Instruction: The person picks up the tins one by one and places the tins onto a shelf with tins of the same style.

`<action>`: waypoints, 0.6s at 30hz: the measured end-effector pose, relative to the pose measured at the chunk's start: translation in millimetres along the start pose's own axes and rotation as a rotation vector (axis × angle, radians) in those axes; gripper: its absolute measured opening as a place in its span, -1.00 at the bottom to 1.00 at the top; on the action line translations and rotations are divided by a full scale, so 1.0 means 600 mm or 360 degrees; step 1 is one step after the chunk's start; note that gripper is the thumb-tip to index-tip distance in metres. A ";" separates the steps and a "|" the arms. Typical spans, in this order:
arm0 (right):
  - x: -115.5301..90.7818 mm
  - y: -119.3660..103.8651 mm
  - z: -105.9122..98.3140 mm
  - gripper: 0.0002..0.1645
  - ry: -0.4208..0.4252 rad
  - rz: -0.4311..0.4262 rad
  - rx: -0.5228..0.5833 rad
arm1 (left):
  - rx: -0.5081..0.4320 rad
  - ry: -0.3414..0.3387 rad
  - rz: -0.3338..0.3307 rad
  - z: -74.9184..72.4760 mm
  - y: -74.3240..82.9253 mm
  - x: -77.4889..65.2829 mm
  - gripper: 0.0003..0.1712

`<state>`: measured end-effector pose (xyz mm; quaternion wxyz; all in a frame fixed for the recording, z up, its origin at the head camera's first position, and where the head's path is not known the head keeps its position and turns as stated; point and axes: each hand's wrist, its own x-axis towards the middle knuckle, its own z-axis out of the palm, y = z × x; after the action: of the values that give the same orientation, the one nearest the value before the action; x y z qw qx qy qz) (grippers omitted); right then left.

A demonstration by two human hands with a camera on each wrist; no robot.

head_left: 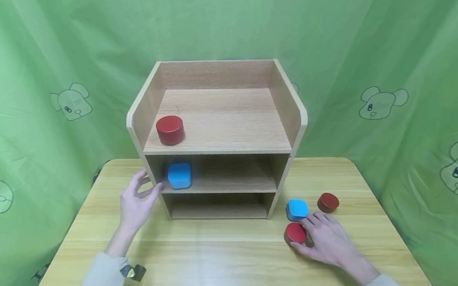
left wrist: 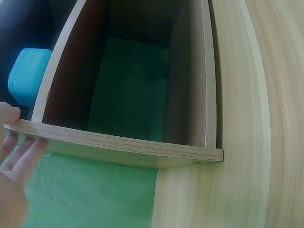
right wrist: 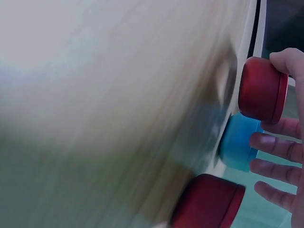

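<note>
My left hand (head_left: 135, 206) holds the left side panel of a wooden shelf unit (head_left: 221, 152), thumb at the front edge and fingers on the outer face. Close to that thumb, a blue rounded-square box (head_left: 179, 176) sits on the middle shelf; the left wrist view shows the same blue box (left wrist: 30, 76). At the table's right, my right hand (head_left: 326, 238) pinches a round red tin (head_left: 295, 233) between thumb and index finger. The remaining fingers spread beside a second blue box (head_left: 297, 209), which stands just behind that tin (right wrist: 261, 90).
Another round red tin (head_left: 328, 202) stands on the wooden table (head_left: 221, 263), right of the blue box. One more red tin (head_left: 170, 130) is on the unit's top shelf at the left. Green curtains (head_left: 220, 19) with bear prints surround the table.
</note>
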<state>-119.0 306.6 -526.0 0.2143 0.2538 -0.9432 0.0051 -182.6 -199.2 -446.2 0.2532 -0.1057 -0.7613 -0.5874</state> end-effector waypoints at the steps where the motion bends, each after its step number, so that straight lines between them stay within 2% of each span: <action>1: 0.001 -0.002 -0.002 -0.35 0.0015 -0.0014 0.0005 | 0.0000 0.0000 0.0002 0.000 0.000 0.000 -0.41; 8: 0.012 -0.014 -0.012 -0.29 0.0103 -0.0109 0.0039 | 0.0003 0.0004 -0.0002 0.002 0.001 0.000 -0.41; 18: 0.041 -0.044 -0.043 -0.20 0.0222 -0.0178 0.0048 | 0.0014 -0.0004 -0.0029 0.001 0.003 -0.001 -0.41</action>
<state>-115.0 274.7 -495.5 0.2754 0.3082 -0.9102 0.0251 -181.4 -198.3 -444.9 0.2473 -0.0983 -0.7652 -0.5862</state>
